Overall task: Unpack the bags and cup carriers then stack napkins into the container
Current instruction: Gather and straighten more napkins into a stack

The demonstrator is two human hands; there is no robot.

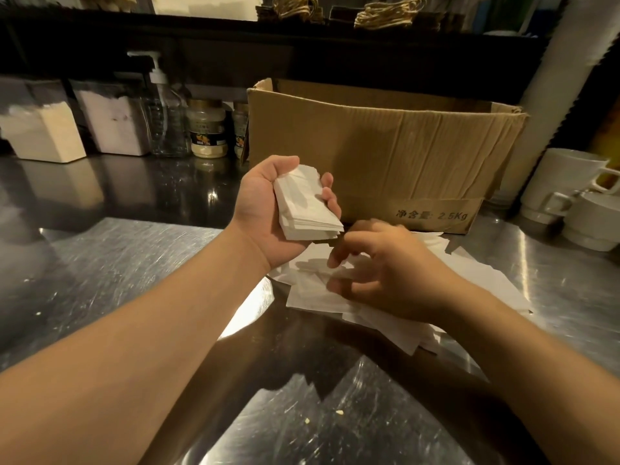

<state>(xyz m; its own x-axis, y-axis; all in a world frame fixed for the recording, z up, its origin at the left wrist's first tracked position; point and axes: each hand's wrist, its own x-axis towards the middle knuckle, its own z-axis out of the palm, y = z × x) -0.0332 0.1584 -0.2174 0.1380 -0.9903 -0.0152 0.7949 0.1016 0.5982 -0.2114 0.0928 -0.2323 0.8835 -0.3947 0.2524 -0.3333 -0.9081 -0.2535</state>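
My left hand [265, 209] is raised palm-up above the steel counter and grips a neat stack of white napkins [307, 204], thumb on one side and fingers curled round the other. Just below and to the right, my right hand [379, 273] hovers over a loose pile of white napkins [483, 280] spread on the counter. Its fingers are curled, and its fingertips touch the top sheets; motion blur hides whether it pinches one. Behind both hands stands an open brown cardboard box [402, 146].
White cups [570, 193] are stacked at the right edge. At the back left stand two napkin dispensers [43, 132], a pump bottle [164, 119] and jars [206, 132]. A dark shelf above holds twine-handled bags [389, 10]. The steel counter [117, 263] shines with reflections.
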